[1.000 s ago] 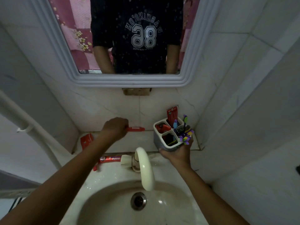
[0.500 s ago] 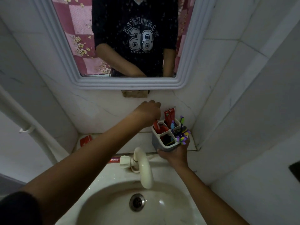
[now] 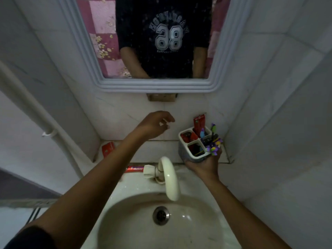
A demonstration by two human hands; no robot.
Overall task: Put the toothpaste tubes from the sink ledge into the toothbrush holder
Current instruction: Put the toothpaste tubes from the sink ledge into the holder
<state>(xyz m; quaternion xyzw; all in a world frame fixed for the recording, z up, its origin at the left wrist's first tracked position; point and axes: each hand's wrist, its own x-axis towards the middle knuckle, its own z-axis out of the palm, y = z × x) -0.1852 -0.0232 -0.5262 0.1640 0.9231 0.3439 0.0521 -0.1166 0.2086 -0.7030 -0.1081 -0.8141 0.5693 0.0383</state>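
My right hand (image 3: 204, 165) grips the white four-compartment toothbrush holder (image 3: 186, 152) from below, tilted, above the ledge's right end. In it stand toothbrushes (image 3: 212, 142), a tall red tube (image 3: 199, 123) at the back and a red toothpaste tube (image 3: 188, 137) in the left compartment. My left hand (image 3: 154, 125) hovers left of the holder, fingers apart and empty. A red toothpaste tube (image 3: 133, 169) lies on the ledge behind the tap handle. Another red tube (image 3: 107, 149) lies in the ledge's left corner.
A cream curved tap (image 3: 168, 178) arches over the basin (image 3: 125, 221) with its drain (image 3: 160, 215). A white-framed mirror (image 3: 154, 86) hangs above and shows a person in a dark shirt. Tiled walls close in on both sides; a white pipe (image 3: 48, 132) runs down the left.
My left hand carried a red tube from the ledge to the holder, dropped it into the left compartment, and has now drawn back to the left, empty. The holder stayed in my right hand.
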